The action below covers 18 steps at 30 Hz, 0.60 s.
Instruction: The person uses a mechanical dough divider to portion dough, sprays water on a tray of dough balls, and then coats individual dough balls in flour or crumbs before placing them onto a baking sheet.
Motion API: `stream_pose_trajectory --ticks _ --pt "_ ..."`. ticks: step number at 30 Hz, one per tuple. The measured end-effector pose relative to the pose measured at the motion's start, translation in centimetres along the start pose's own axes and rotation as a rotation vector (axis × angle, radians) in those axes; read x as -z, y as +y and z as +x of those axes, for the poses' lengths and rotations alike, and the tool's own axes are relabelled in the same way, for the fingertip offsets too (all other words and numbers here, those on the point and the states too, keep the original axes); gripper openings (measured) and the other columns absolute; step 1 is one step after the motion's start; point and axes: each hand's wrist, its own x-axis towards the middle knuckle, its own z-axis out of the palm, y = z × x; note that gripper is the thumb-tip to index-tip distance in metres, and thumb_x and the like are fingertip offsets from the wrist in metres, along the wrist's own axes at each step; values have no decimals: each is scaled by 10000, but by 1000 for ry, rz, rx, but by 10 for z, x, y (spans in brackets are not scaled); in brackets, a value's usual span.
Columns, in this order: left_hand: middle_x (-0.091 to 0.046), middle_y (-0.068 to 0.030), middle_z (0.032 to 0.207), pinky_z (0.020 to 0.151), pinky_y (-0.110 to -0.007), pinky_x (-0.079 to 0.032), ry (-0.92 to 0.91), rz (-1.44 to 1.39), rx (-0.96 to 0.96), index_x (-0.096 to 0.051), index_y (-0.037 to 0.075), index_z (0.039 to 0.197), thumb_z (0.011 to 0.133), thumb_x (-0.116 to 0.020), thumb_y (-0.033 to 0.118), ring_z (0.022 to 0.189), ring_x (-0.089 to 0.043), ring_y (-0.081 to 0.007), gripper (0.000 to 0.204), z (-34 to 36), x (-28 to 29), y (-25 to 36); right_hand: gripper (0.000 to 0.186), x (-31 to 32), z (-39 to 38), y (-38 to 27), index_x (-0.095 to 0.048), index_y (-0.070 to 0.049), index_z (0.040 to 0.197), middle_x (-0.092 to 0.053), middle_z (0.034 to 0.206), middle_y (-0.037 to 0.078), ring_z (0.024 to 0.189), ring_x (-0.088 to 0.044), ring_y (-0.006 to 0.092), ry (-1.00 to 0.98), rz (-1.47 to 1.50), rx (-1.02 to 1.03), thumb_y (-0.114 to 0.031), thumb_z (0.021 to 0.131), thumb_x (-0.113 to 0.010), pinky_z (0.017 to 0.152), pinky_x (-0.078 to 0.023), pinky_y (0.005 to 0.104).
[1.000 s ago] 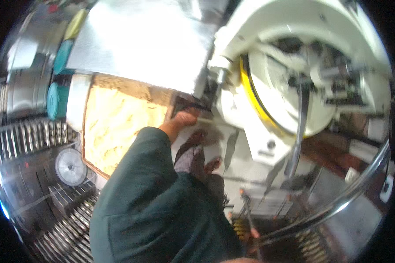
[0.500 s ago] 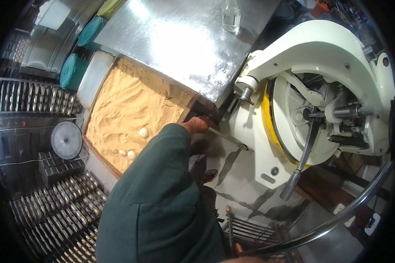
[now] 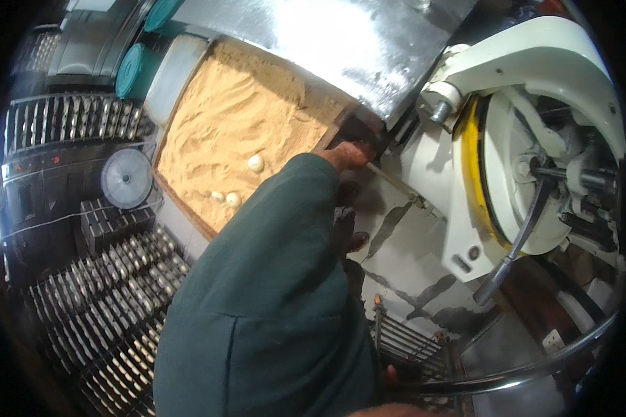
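Observation:
My left arm, in a dark green sleeve, reaches up to the near right corner of a wooden-sided bin (image 3: 182, 210) filled with tan, flour-like powder (image 3: 222, 118). There my left hand (image 3: 353, 155) is closed beside a dark block and a thin rod (image 3: 396, 182); what its fingers hold is hidden. On the powder lie a round pale dough ball (image 3: 256, 163) and two smaller pale lumps (image 3: 234, 200) near the bin's front edge. At the lower edge my right hand (image 3: 396, 411), partly cut off, wraps a curved shiny metal bar (image 3: 508, 381).
A white machine (image 3: 459, 208) with a yellow ring and black lever stands right. Beyond the bin is a steel table (image 3: 313, 42). Metal racks (image 3: 111, 292) line the left, near a round grey lid (image 3: 126, 178) and green-lidded bins (image 3: 133, 69). A slatted metal rack (image 3: 414, 344) stands on the floor.
The whole view has shifted, so the bin and machine sit further right and higher. My left hand stays at the bin's corner, and my right hand stays at the bar.

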Motion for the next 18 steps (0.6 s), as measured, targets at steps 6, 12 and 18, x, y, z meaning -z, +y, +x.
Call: stream_pose_trajectory --ticks 6,12,18 --pt "-646 -168 1215 969 -472 -528 -138 11 -9 -613 72 1194 838 -577 212 1165 -619 -339 384 6 -8 -12 362 11 -8 0 -594 19 1178 -618 925 90 808 -564 171 -32 -8 -17 -223 917 -660 777 -475 342" --pt "-612 -120 1326 1019 -417 -505 -149 -55 68 -602 156 1301 856 -588 243 1248 -586 -312 453 9 3 -3 381 23 -34 0 -594 18 1187 -620 923 90 804 -567 169 -13 15 -92 -236 912 -664 772 -477 343" --pt "-574 -182 1379 1073 -459 -465 -108 -79 48 -553 144 1369 897 -548 212 1287 -550 -357 477 -3 -12 -14 400 39 -65 -12 -594 18 1195 -623 921 89 799 -570 166 -15 81 -198 -250 907 -667 767 -480 344"
